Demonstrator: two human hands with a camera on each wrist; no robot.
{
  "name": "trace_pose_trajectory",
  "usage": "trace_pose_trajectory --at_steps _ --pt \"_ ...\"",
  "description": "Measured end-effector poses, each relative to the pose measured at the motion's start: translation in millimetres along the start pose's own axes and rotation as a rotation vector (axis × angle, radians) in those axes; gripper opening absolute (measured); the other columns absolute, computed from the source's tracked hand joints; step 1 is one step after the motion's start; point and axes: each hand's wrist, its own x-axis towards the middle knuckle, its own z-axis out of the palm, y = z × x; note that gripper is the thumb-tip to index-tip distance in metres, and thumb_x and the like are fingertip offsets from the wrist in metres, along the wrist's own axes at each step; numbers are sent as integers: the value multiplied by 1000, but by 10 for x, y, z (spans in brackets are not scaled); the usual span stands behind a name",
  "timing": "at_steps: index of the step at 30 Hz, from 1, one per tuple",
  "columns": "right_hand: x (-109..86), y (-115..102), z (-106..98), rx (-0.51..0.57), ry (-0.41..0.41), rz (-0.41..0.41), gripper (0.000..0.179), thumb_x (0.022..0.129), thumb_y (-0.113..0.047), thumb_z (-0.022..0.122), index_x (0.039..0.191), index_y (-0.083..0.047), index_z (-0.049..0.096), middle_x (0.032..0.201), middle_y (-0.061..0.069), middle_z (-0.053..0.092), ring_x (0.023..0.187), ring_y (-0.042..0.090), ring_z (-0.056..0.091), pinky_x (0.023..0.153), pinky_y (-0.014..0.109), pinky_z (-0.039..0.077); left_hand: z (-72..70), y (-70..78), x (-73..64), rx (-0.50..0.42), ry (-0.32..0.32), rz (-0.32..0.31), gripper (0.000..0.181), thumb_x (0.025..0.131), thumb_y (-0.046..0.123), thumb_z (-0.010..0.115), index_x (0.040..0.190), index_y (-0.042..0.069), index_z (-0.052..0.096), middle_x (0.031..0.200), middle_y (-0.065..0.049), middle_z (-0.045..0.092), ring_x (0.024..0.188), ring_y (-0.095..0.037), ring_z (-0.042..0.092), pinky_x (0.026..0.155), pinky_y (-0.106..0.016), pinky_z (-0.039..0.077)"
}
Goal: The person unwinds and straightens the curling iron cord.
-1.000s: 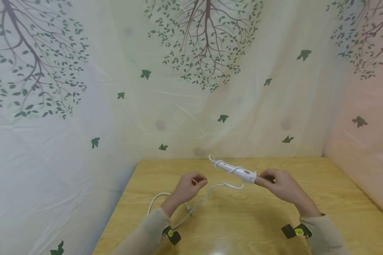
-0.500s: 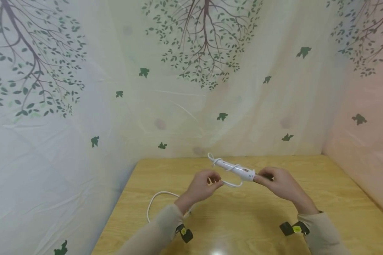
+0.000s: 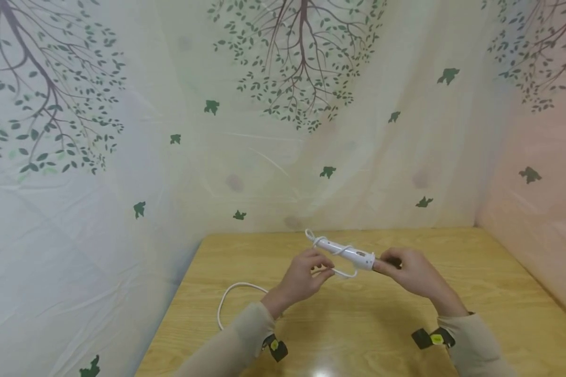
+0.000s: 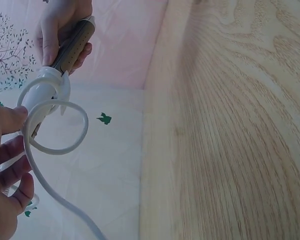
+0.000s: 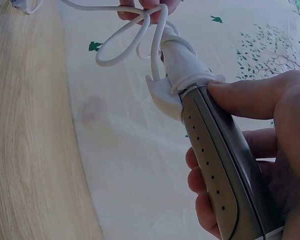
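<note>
A hair straightener with a white handle (image 3: 362,259) and a dark, dotted barrel section (image 5: 215,155) is held above the table, tilted. My right hand (image 3: 416,273) grips it by the dark section, thumb along one side and fingers wrapped round the other. White cord (image 4: 66,202) winds loosely about the handle and makes a loop beyond its far end. Just left of the handle, my left hand (image 3: 303,276) pinches the cord between thumb and fingers. The pinch itself is partly hidden in the left wrist view.
A wooden table (image 3: 349,335) lies below both hands. More cord (image 3: 222,306) curves across its left side, partly behind the left forearm. Fabric walls (image 3: 264,157) printed with trees and leaves enclose the back and sides.
My left hand has moved right towards the straightener and taken hold of the cord near its handle. The right hand and straightener have stayed nearly still.
</note>
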Motion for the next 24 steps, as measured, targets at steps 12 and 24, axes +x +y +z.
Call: trace_pose_trajectory --at_steps 12,24 --pt "16 33 -19 -18 32 -6 28 93 -39 65 95 -11 71 81 -4 67 70 8 56 57 24 45 -65 52 -68 78 -162 -49 6 86 17 74 84 12 71 79 5 67 74 -9 56 69 -18 46" --pt "-24 -49 -20 -9 66 -41 25 92 -36 66 94 -12 71 81 -5 67 68 5 55 54 23 45 -36 28 -183 -6 -327 -337 7 87 14 72 81 13 70 68 10 62 56 3 48 52 -14 45"
